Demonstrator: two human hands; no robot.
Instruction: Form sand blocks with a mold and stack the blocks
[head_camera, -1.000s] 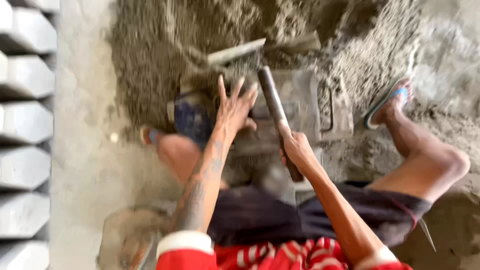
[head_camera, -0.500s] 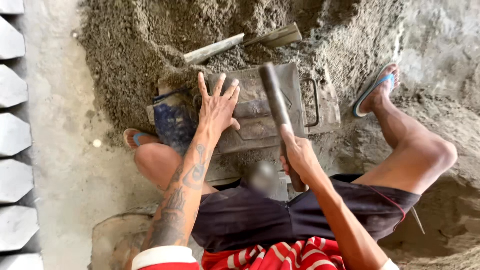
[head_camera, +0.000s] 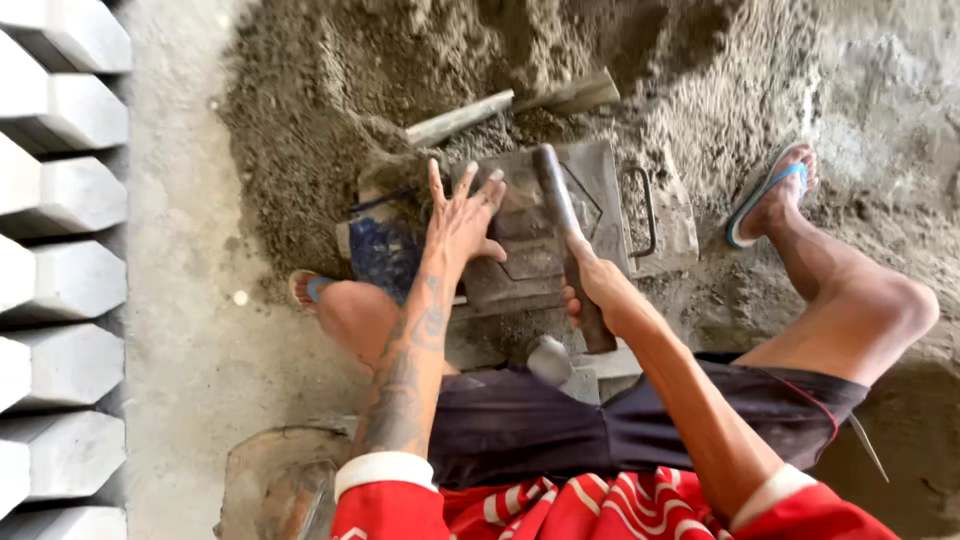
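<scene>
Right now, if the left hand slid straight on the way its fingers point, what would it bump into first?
The left hand lies flat on the metal mould, fingers pointing away from the person. Straight on, it would probably meet the sand pile heaped at the mould's far edge, perhaps the wooden handle lying there; depth is hard to judge.

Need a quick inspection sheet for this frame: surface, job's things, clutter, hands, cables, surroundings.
Surface: concrete floor, partly covered by a heap of grey sandy mix.
Job's things: metal mould with side handle, set against the heap; dark rod lying over it.
Clutter: wooden-handled tool stuck in the heap; blue item beside the mould.
Hands: left hand flat on the mould, fingers spread; right hand gripping the rod.
Cables: nothing seen.
Surroundings: cast concrete blocks in a row at the left edge.
</scene>
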